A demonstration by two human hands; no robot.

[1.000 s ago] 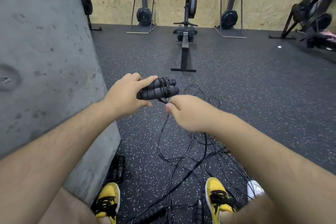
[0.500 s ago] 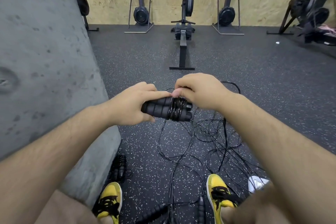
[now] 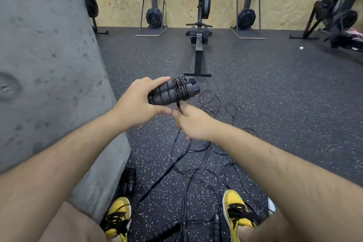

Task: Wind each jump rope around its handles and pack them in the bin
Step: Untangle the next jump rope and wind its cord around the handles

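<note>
Centre frame, left hand grips a pair of black foam handles side by side, fingers curled over the top, thumb underneath. Several turns of black cord sit wrapped round the handles near their right end. Right hand just below, thumb and forefinger pinching the cord where it drops off the wrap. Loose rope tangles on the speckled rubber floor between the yellow shoes. Another wound jump rope lies lower left beside the grey concrete block. More handles at bottom edge. Rowing machine upper centre.
</note>
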